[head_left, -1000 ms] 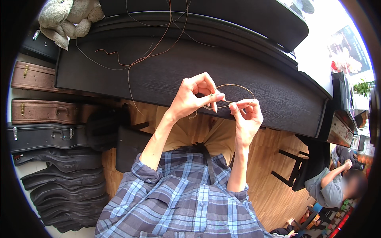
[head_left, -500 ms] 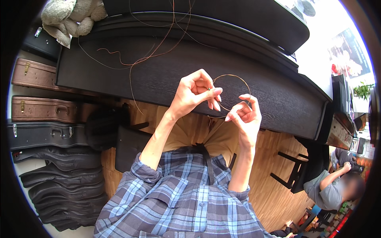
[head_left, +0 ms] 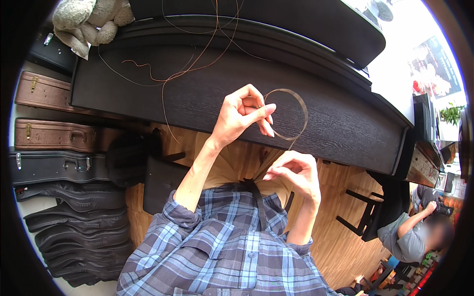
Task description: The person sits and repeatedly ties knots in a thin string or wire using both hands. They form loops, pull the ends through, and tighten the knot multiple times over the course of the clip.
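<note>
A thin brass-coloured guitar string (head_left: pixel 304 111) is coiled into a loop over the front of a black piano (head_left: pixel 340 126). My left hand (head_left: pixel 239 116) pinches the left side of the loop between thumb and fingers, and a tiny green spot shows at the fingertips. Below the loop, my right hand (head_left: pixel 298 172) is closed, thumb against fingertips. The string's tail runs down from the loop to this hand; its end is hidden there. Farther back on the piano lie several loose copper and silver strings (head_left: pixel 170 78), tangled, one hanging over the front edge.
A grey plush toy (head_left: pixel 94 22) sits at the far left. Brown cases (head_left: pixel 54 135) and several black bags (head_left: pixel 84 212) are stacked on the left. A black bench (head_left: pixel 168 185) stands close by, with a stool (head_left: pixel 363 212) to the right. Another person (head_left: pixel 410 237) is at far right.
My right hand has dropped down and away from the loop, its fingers now closed together. The loop looks smaller and blurred by motion. My left hand keeps its place.
</note>
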`<state>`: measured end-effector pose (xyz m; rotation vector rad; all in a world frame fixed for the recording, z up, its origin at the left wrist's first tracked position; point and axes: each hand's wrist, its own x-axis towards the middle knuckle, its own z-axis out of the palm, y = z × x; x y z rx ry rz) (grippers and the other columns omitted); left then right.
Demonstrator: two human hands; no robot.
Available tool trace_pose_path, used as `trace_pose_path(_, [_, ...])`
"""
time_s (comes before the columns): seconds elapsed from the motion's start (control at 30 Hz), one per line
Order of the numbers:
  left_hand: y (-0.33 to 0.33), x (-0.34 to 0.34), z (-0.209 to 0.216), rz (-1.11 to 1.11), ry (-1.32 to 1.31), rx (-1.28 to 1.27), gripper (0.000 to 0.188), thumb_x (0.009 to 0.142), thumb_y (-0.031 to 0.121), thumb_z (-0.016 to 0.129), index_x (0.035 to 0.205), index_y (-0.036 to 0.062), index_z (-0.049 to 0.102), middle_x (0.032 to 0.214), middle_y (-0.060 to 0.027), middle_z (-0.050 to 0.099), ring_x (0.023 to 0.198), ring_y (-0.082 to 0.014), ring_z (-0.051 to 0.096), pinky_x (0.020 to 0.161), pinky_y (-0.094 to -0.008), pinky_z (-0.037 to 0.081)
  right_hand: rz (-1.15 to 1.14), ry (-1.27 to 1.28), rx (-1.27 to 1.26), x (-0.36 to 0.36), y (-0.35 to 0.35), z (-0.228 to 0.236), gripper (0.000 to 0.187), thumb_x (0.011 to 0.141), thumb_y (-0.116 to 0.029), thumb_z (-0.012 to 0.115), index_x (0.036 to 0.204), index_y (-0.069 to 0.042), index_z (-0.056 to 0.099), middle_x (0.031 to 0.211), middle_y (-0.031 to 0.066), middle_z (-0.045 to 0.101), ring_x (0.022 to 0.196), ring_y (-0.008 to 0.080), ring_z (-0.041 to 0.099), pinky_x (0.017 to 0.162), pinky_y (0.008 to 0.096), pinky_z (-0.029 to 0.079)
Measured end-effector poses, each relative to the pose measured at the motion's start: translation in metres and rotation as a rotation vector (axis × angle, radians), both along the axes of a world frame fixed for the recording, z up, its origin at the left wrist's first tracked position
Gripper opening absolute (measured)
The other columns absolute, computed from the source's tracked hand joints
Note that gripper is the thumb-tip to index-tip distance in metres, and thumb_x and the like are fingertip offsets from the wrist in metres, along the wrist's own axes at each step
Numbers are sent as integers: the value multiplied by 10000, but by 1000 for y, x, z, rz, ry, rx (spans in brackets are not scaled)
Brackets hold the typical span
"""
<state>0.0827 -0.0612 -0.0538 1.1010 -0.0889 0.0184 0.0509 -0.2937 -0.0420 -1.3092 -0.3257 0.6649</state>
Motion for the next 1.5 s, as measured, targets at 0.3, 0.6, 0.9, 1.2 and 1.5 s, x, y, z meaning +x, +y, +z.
trace_pose_path(0.3, [3,-1,-5,-31,-64,-71,175,942,53,730,916,26,559,834,-118,706,656,-187,730,520,-233,532,-489,-80,565,8,42,-19,156,907,-85,779,923,-105,625,1025,10,543,905,127,548,772,303,458])
trace_pose_path(0.6, [-2,-2,-9,-36,-149,60,165,910,41,764,909,25,599,867,-91,709,712,-157,728,575,-239,554,-818,-58,441,18,64,-17,113,983,-160,690,1091,-131,670,1456,97,539,1357,255,521,1091,436,499])
trace_pose_path(0.9, [1,-1,-9,-66,-204,138,201,842,-87,758,874,10,585,869,-148,707,749,-184,721,615,-267,580,-942,-153,392,21,73,-15,148,1007,-126,643,1140,-71,605,1422,162,495,1219,356,633,974,483,596])
trace_pose_path(1.2, [0,5,-16,2,-367,206,123,846,-49,766,863,3,656,933,-62,666,805,-156,728,691,-255,611,-849,-306,284,29,76,-15,89,1058,-55,498,1099,-50,419,1395,195,448,1246,434,601,1043,521,560])
trace_pose_path(1.5, [4,-3,-11,-86,-160,98,127,859,-7,784,894,-24,663,877,-75,709,802,-177,751,682,-267,611,-681,-354,335,28,79,-14,47,1105,-103,346,1102,-80,305,1294,247,518,1239,470,594,1046,537,554])
